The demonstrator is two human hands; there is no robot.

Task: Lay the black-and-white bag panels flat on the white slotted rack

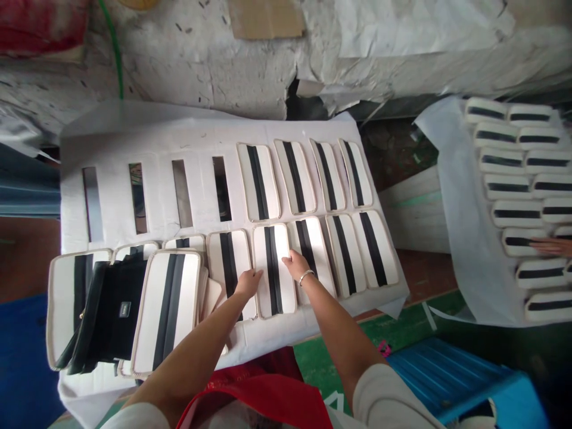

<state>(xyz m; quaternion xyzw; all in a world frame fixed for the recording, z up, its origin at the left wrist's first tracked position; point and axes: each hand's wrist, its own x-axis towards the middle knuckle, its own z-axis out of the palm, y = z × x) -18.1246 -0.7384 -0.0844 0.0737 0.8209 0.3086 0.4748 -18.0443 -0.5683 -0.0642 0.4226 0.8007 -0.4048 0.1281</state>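
A white rounded panel with a black strip down its middle (281, 238) lies in the front row, between my two hands. My left hand (249, 283) grips its left edge with the fingers closed. On the opposite edge, my right hand (295, 265), with a bracelet at the wrist, pinches the panel, its fingers partly hidden. Matching panels sit on both sides, one (227, 256) at the left and one (310, 241) at the right. Farther left, a black wallet-like piece with a small label (107, 322) rests beside a pile topped by another panel (152, 298).
The white-covered table (205, 131) has several rectangular slots at its back left, one dark slot (221, 189) among them. At right, a co-worker's hand (552, 245) reaches over a second table of panels (456, 179). A blue plastic stool (460, 375) stands at lower right.
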